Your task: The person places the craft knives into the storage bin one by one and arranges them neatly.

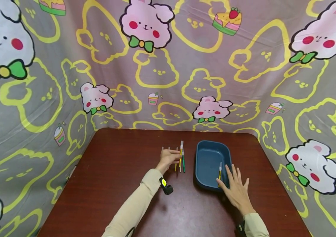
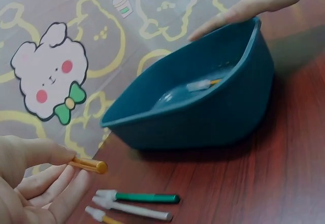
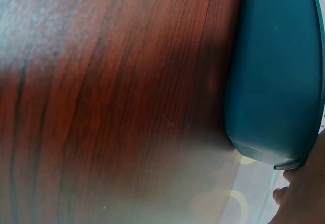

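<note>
My left hand (image 1: 176,158) pinches a short orange pen (image 2: 89,165) between thumb and fingers, just above the dark wooden table (image 1: 120,184). Right of that hand a green pen (image 2: 147,197), a white pen (image 2: 136,210) and a yellow pen (image 2: 101,217) lie side by side on the table. A blue plastic tub (image 1: 199,164) stands to their right with one yellow pen (image 1: 219,171) inside. My right hand (image 1: 235,186) rests on the tub's near right rim with its fingers straight and spread, holding nothing.
Cartoon-print cloth (image 1: 168,65) walls the table off at the back and on both sides. The tub's outer wall (image 3: 274,76) stands on bare wood (image 3: 111,107). A small camera (image 1: 165,187) is strapped to my left wrist.
</note>
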Available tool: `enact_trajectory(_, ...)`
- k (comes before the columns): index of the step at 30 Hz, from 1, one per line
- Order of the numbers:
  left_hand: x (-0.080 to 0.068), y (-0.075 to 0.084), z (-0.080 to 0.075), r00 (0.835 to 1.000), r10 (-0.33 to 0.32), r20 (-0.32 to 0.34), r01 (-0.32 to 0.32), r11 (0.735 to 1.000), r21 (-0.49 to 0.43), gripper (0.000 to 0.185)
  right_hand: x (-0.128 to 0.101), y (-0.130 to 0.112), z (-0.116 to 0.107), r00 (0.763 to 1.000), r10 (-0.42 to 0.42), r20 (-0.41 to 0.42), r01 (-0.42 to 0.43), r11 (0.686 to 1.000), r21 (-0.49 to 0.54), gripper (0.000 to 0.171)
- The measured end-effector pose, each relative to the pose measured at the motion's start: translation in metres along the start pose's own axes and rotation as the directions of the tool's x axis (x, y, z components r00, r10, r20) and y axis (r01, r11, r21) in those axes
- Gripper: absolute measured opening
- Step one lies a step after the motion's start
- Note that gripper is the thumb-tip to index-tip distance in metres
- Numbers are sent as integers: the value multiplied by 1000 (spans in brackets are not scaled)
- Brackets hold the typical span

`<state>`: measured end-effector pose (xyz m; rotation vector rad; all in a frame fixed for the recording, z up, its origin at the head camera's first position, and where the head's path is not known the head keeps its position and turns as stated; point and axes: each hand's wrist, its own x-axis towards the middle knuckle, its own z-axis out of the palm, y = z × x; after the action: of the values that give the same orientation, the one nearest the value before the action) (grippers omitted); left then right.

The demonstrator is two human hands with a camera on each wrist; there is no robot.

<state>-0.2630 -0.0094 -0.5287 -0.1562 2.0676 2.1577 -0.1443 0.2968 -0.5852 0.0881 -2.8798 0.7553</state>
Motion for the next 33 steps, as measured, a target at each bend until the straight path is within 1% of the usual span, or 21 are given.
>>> enact_trajectory(7,-6,3,17,998,0,55,0,1000,-1,28,1,-1,-1,1000,4,9,-4,1000,-7,86)
enact_trajectory(9,-5,3,23,997,-1,75,2,1000,-10,28,1,-1,-1,1000,4,7,-4,1000,-7,86)
enact_trajectory(13,-6,2,38,995,2,95,0,1000,-16,29,1,-1,-2,1000,5,6,-5,1000,-9,85)
enact_trajectory(21,-13,2,66,996,-3,93,2,1000,11,27,0,-1,-2,1000,15,19,-15,1000,-7,86)
enact_trajectory(25,-16,3,78,996,-1,90,-3,999,47,25,0,-1,-1,1000,18,15,-18,1000,-8,86)
enact_trajectory(28,-17,4,86,996,12,89,-19,997,80,24,0,-1,-1,1000,21,15,-21,1000,-11,86)
enact_trajectory(33,-17,2,100,995,-3,97,-7,995,102,23,1,-1,-1,999,29,26,-28,999,-16,86)
